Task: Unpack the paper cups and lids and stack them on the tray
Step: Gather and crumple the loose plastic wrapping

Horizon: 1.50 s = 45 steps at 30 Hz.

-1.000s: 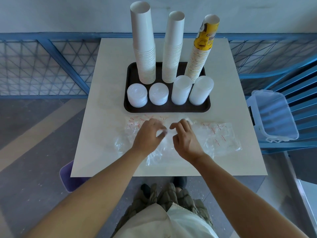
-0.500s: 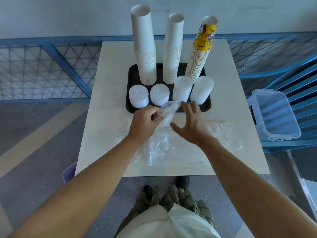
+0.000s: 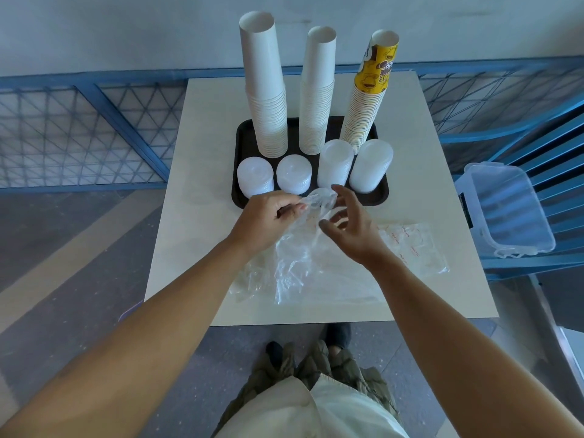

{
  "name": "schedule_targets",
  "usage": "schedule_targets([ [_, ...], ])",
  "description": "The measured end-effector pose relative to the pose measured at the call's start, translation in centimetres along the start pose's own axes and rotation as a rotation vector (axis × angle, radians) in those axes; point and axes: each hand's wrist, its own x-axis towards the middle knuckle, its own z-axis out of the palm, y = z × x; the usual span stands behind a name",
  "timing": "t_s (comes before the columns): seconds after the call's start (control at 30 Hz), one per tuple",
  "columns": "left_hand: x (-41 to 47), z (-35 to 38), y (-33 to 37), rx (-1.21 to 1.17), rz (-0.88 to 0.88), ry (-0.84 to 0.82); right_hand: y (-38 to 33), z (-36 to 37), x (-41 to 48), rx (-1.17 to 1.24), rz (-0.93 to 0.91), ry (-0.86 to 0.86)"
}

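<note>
Left hand [image 3: 268, 216] pinches crumpled clear plastic bag [image 3: 319, 200]; spread right hand [image 3: 352, 230], seemingly empty, may knock translucent lid stack [image 3: 335, 162]

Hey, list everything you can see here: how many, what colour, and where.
Square table: one, off-white, centre.
Rectangular tray: one, dark, on table.
White paper cup stacks: two, white, tray's back.
Yellow printed paper cup stack: one, yellow, tray's back right.
Plastic lid stacks: four, translucent white, tray's front.
Clear plastic bags: several, transparent, table's near side.
Clear plastic box: one, transparent, on blue chair.
Left hand: pinching a bag's bunched end.
Right hand: open, beside it.
</note>
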Motion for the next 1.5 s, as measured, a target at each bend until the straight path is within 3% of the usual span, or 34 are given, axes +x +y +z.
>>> schedule_targets([
  [0.07,0.4,0.2,0.2,0.008,0.018,-0.103,-0.9,0.3,0.0,0.095,0.068,-0.134],
  [0.13,0.7,0.4,0.2,0.049,0.043,-0.135,-1.0,0.7,0.3,0.062,0.054,-0.11],
  [0.27,0.9,0.0,-0.3,0.114,0.033,-0.017,0.6,0.6,0.7,-0.145,-0.034,0.121],
  [0.37,0.0,-0.5,-0.1,0.206,0.11,0.062,1.7,-0.3,0.8,-0.314,-0.139,0.349],
  [0.43,-1.2,-0.4,-0.8,0.285,0.157,0.081,1.9,-0.8,0.1,-0.407,-0.236,0.407],
  [0.57,-4.1,1.0,-3.1,0.316,0.219,0.035,4.4,-1.7,-3.5,-0.616,-0.366,0.37],
  [0.67,-6.5,2.7,-3.9,0.358,0.185,-0.064,6.8,-1.6,-6.5,-0.748,-0.29,0.208],
  [0.8,-8.2,4.7,-4.1,0.456,-0.089,-0.43,7.7,-1.5,-9.0,-0.901,-0.147,-0.084],
  [0.87,-8.9,5.4,-4.0,0.515,-0.169,-0.518,7.3,-1.7,-9.6,-0.879,-0.118,-0.114],
  [0.93,-9.5,5.7,-3.5,0.553,-0.214,-0.441,6.3,-1.7,-9.1,-0.821,-0.145,-0.05],
  [1.07,-11.1,6.5,-1.6,0.406,-0.262,-0.1,4.1,-0.5,-4.8,-0.741,-0.155,0.056],
  [1.13,-11.4,7.1,-0.7,0.247,-0.503,-0.226,3.4,0.4,-2.0,-0.74,-0.129,-0.083],
  [1.2,-11.3,7.7,0.2,-0.005,-0.899,-0.435,3.2,1.4,0.4,-0.765,-0.033,-0.323],
  [1.27,-11.3,8.2,0.7,-0.298,-1.263,-0.506,3.6,2.2,2.1,-0.844,0.07,-0.505],
  [1.37,-11.3,9.4,-0.3,-0.564,-1.46,-0.325,4.1,2.8,2.9,-0.925,0.108,-0.581],
  [1.5,-10.8,10.8,-1.1,-0.738,-1.478,-0.031,4.3,3.5,2.8,-0.919,0.091,-0.581],
])
